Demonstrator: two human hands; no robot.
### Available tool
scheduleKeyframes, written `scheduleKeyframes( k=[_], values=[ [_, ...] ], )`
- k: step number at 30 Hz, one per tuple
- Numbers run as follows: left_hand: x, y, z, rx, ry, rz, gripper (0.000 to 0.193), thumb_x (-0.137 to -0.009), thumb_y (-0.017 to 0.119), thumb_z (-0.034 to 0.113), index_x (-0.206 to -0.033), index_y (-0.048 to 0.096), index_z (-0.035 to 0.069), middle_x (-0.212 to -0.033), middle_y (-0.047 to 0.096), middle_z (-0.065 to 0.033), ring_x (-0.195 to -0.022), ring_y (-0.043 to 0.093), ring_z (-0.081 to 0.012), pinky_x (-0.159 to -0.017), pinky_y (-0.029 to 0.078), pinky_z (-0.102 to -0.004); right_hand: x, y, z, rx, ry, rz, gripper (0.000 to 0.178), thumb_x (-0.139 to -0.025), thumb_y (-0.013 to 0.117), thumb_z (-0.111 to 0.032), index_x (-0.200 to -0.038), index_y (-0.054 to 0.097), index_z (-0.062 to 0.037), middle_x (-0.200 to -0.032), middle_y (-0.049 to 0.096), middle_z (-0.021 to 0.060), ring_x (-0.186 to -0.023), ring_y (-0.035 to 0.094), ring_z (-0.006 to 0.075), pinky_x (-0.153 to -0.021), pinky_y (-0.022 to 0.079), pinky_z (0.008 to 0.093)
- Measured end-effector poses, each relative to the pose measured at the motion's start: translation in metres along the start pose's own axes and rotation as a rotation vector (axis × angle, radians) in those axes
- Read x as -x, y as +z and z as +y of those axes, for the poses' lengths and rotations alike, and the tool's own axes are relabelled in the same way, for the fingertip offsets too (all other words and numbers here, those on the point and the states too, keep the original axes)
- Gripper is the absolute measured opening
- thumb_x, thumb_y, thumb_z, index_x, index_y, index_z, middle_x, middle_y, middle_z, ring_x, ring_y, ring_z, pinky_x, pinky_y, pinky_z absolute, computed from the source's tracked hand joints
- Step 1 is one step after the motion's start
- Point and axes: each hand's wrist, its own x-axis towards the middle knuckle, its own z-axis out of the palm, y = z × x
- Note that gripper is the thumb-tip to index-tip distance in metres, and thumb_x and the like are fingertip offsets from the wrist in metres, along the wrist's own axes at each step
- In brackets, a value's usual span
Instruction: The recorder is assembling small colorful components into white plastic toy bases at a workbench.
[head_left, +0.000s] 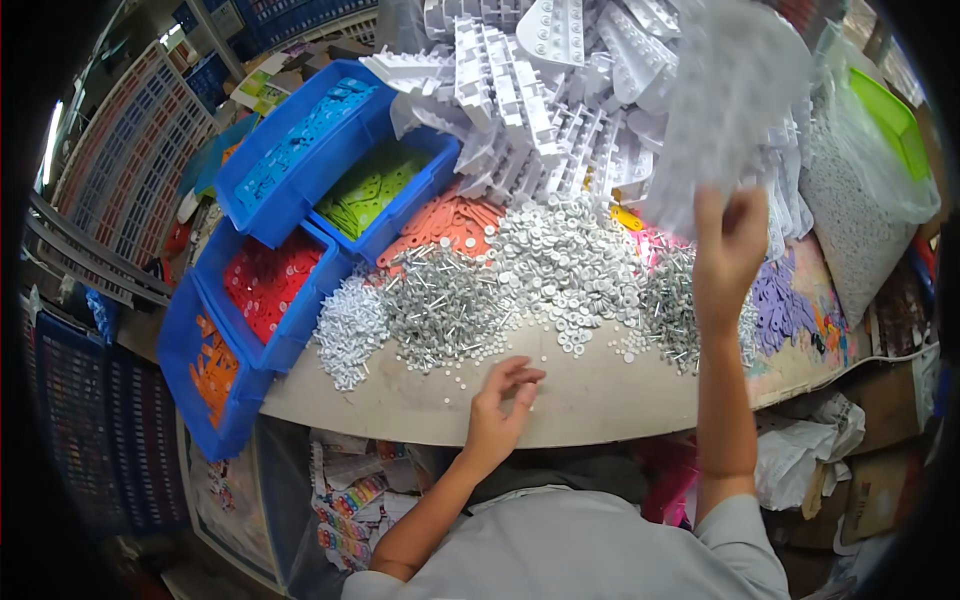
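Note:
My right hand point(732, 250) is raised over the right side of the table, fingers closed on the lower end of a long white plastic panel point(735, 100). The panel is blurred, with rows of bumps along it, and it hides part of the pile behind. Over the bare front part of the tabletop point(420, 405), my left hand point(500, 405) has its fingers slightly curled and apart, with nothing visible in them. Just beyond it lie small white rings point(575, 330) and a heap of metal pins point(440, 310).
A big pile of white moulded plastic parts point(510, 100) fills the back. Blue bins point(290, 235) of coloured pieces stand at the left. Coral pieces point(450, 225), white bits point(350, 335) and purple pieces point(785, 305) lie heaped. A filled clear bag point(860, 190) stands at the right.

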Motion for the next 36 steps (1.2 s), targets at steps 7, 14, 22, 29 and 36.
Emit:
scheduleKeyframes(
  k=[7, 14, 22, 29, 36],
  values=[
    [-0.009, 0.003, 0.01, 0.482, 0.16, -0.003, 0.094, -0.093, 0.07, 0.043, -0.156, 0.013, 0.003, -0.142, 0.049, -0.0192, -0.122, 0.052, -0.0222, -0.105, 0.041, -0.0372, 0.194, -0.065, -0.034, -0.484, 0.855, -0.643, 0.019, -0.096, 0.066, -0.012, -0.094, 0.047, -0.01, -0.084, 0.049, -0.0053, -0.076, 0.046, 0.0032, -0.067, 0.039, 0.0206],
    [-0.019, 0.029, -0.006, 0.108, 0.046, 0.156, 0.068, -0.088, 0.064, -0.001, -0.149, 0.034, -0.002, -0.133, 0.052, -0.0189, -0.121, 0.054, -0.0302, -0.106, 0.041, -0.0407, 0.201, -0.074, -0.033, -0.242, 0.837, -0.952, 0.009, -0.099, 0.06, -0.009, -0.097, 0.061, 0.0003, -0.082, 0.064, 0.0049, -0.076, 0.061, 0.0114, -0.066, 0.048, 0.0287],
    [-0.039, 0.031, 0.005, -0.736, 0.162, 0.063, 0.07, -0.088, 0.071, 0.027, -0.149, 0.045, 0.005, -0.108, 0.051, -0.0151, -0.107, 0.047, -0.0331, -0.097, 0.034, -0.0469, 0.14, -0.077, 0.022, 0.565, 0.01, -0.535, 0.016, -0.078, 0.065, 0.004, -0.093, 0.066, -0.0017, -0.089, 0.062, 0.0144, -0.087, 0.058, 0.0349, -0.076, 0.046, 0.0451],
    [-0.042, 0.009, 0.028, -0.938, 0.294, 0.112, 0.054, -0.09, 0.07, 0.031, -0.139, 0.059, 0.011, -0.109, 0.052, -0.0125, -0.105, 0.048, -0.0305, -0.092, 0.035, -0.0453, 0.132, -0.08, 0.061, 0.688, -0.041, -0.66, 0.015, -0.081, 0.066, 0.0, -0.095, 0.066, -0.003, -0.096, 0.06, 0.0113, -0.094, 0.055, 0.0323, -0.084, 0.044, 0.0435],
    [-0.083, -0.034, 0.021, -1.012, 0.437, 0.225, 0.01, -0.081, 0.075, 0.012, -0.089, 0.071, 0.009, -0.094, 0.059, -0.0041, -0.097, 0.054, -0.0252, -0.087, 0.037, -0.0407, 0.119, -0.076, 0.056, 0.727, -0.105, -0.785, 0.013, -0.084, 0.063, -0.002, -0.096, 0.063, -0.0051, -0.097, 0.06, 0.0097, -0.096, 0.055, 0.0294, -0.087, 0.042, 0.0409]
  ],
)
